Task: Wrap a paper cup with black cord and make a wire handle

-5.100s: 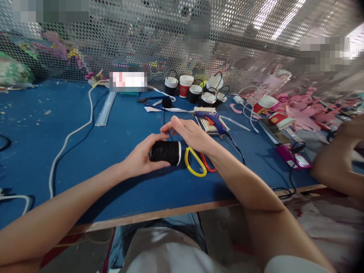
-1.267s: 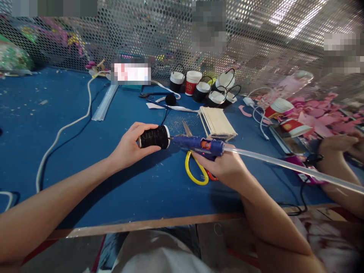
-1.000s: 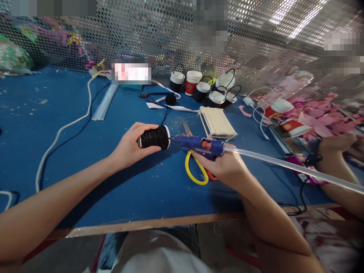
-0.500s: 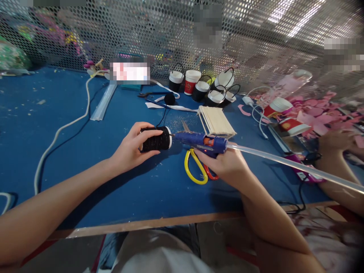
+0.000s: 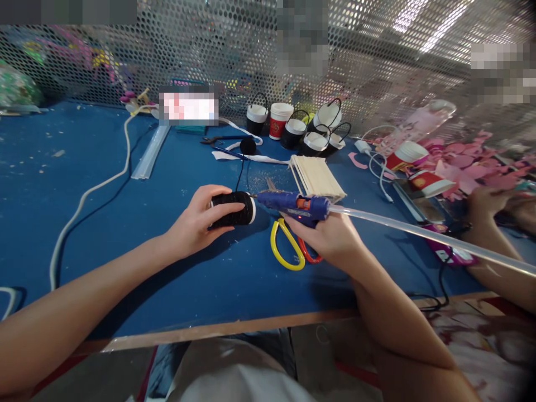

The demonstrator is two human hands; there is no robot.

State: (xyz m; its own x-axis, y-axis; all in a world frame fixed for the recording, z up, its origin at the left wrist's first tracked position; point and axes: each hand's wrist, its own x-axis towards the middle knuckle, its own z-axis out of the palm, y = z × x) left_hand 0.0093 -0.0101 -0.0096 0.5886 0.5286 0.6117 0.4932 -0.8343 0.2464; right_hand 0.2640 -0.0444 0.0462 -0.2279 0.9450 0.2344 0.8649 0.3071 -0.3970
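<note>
My left hand (image 5: 205, 216) is closed round a small paper cup wrapped in black cord (image 5: 231, 215), lying on its side with its white edge facing right. A strand of the cord runs back to a black ball of cord (image 5: 248, 146). In my right hand (image 5: 335, 237) is a blue hot glue gun (image 5: 288, 203), its nozzle at the upper right edge of the cup; I cannot tell whether it touches. A long clear glue stick (image 5: 402, 223) sticks out of its back. Scissors with yellow and red handles (image 5: 288, 268) lie under the gun, partly hidden.
Several black-wrapped cups with loop handles (image 5: 295, 134) and a red cup (image 5: 280, 123) stand behind. Near them are a bundle of pale wooden sticks (image 5: 318, 176), pliers (image 5: 228, 138) and clear glue sticks (image 5: 153, 151). Another person's hand (image 5: 488, 202) is at right, by pink petals.
The cup has turned in my left hand and come slightly right and nearer me. The glue gun has shifted a little to the left, its nozzle still at the cup's edge.
</note>
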